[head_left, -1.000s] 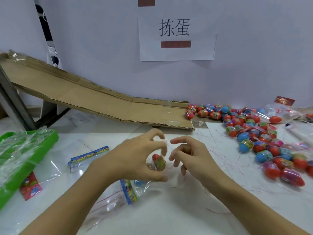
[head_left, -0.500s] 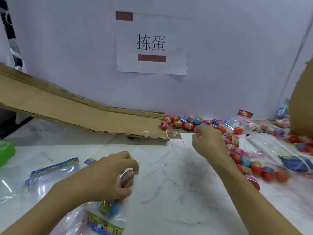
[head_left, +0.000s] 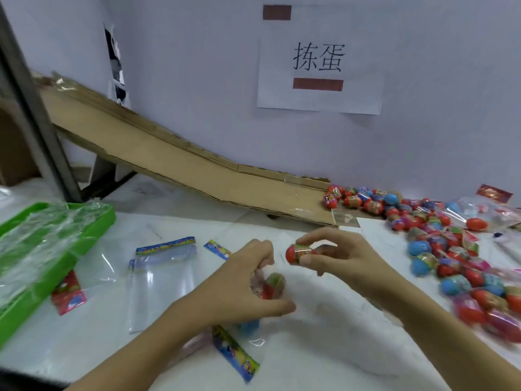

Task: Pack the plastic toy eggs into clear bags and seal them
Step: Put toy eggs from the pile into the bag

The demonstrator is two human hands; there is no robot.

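Note:
My left hand point(head_left: 242, 283) grips the mouth of a clear bag point(head_left: 253, 331) with a colourful header strip, at the table's middle. A red and green egg point(head_left: 272, 285) sits inside the bag by my fingers, and a blue egg point(head_left: 249, 325) lies lower in it. My right hand point(head_left: 338, 258) pinches a red toy egg point(head_left: 298, 253) just right of and above the bag's mouth. A heap of loose red and blue eggs point(head_left: 439, 249) covers the table at the right.
Empty clear bags point(head_left: 160, 277) lie flat left of my hands. A green tray point(head_left: 42, 249) lined with plastic stands at the left edge. A cardboard ramp point(head_left: 197, 176) slopes down along the back wall. Filled bags point(head_left: 485, 215) lie at the far right.
My right hand has come back from the egg heap to the bag's mouth with a red egg in its fingers. My left hand still holds the bag.

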